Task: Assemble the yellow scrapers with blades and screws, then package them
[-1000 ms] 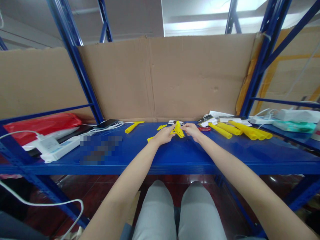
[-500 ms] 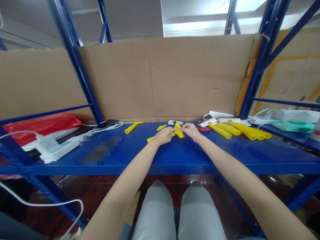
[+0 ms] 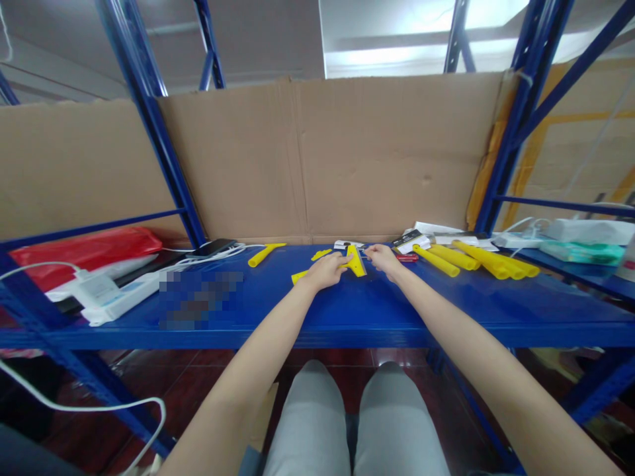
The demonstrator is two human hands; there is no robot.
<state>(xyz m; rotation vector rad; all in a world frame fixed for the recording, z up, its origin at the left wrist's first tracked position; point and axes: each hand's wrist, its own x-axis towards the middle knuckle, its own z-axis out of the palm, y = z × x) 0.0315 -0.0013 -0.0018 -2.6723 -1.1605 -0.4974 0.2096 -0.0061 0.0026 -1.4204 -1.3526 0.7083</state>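
The left hand [image 3: 326, 270] is clamped on a yellow scraper [image 3: 356, 264]. To its right, the right hand [image 3: 383, 258] has fingertips together; any contents cannot be determined.

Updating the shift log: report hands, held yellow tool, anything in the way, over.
Left hand holding yellow tool. Right hand close beside it, grip unclear. Red item near right hand, not between hands.
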